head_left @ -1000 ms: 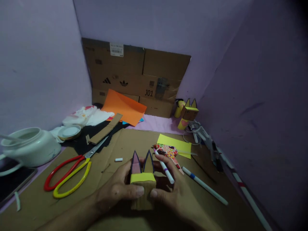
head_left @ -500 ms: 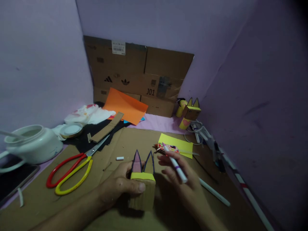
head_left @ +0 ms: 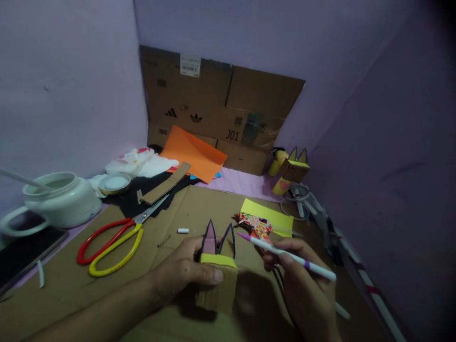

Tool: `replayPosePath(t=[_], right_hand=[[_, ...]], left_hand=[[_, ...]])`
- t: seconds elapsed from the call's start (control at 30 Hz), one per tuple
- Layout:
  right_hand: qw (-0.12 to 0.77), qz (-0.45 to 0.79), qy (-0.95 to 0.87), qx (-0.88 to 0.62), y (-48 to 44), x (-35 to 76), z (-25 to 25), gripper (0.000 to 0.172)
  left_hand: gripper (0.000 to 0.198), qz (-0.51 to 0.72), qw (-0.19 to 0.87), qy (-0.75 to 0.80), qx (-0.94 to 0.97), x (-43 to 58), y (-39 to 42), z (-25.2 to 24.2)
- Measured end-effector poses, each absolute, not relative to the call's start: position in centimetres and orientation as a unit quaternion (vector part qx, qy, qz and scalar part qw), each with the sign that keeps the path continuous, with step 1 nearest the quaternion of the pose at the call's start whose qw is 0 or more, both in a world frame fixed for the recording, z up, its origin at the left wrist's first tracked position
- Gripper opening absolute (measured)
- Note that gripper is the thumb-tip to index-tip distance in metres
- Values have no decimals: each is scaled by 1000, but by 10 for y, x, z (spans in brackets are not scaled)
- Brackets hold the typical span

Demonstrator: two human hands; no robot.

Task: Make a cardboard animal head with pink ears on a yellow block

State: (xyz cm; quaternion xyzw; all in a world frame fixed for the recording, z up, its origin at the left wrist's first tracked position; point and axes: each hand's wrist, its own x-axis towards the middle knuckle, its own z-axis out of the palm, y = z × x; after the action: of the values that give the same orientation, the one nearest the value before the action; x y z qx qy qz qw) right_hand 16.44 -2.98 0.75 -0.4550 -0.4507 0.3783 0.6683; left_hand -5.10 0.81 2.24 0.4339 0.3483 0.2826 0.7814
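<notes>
My left hand (head_left: pixel 180 274) is closed round a small cardboard box figure (head_left: pixel 219 285) with a yellow top strip and two pointed ears, one filled pink. It stands on the cardboard work surface (head_left: pixel 199 209). My right hand (head_left: pixel 306 289) grips a white marker (head_left: pixel 290 256) with a purple band, in a writing hold. The marker's pink tip points left and hovers just right of the figure's ears, apart from them.
Red and yellow scissors (head_left: pixel 110 242) lie left of the figure. A white pot (head_left: pixel 60 199) and a phone (head_left: pixel 24 254) sit at the far left. Yellow paper (head_left: pixel 269 216) with a patterned scrap, a finished figure (head_left: pixel 294 171), orange paper (head_left: pixel 194 154) and a cardboard box backdrop (head_left: pixel 221 109) lie beyond.
My right hand let go of the figure, drew back to the right and turned the marker into a writing hold, tip toward the ears. The left hand kept its grip. The view shifted right.
</notes>
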Motion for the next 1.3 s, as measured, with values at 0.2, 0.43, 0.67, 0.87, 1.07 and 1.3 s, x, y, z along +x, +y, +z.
replayPosePath(t=[0.2,0.43,0.67,0.87,1.07,1.3], right_hand=[[655,418,-445,-446,-23,162,8,17],[648,409,-428,-479,-20,164,6,22],[594,349,-493,-531,-23,172,2,13],[582,292,-517,-555,-25,164,5,11],[553,280,-556,-554,-26,170,3,10],[548,273,-567,-552,-25,169,8,12]], left_hand=[[46,293,776,352,434,-50,9,24],[48,293,772,371,425,-50,9,24],[50,290,777,352,434,-50,7,25],[49,291,775,362,429,-51,8,24],[54,299,767,365,435,-50,9,24],[64,303,762,373,434,-51,9,23]])
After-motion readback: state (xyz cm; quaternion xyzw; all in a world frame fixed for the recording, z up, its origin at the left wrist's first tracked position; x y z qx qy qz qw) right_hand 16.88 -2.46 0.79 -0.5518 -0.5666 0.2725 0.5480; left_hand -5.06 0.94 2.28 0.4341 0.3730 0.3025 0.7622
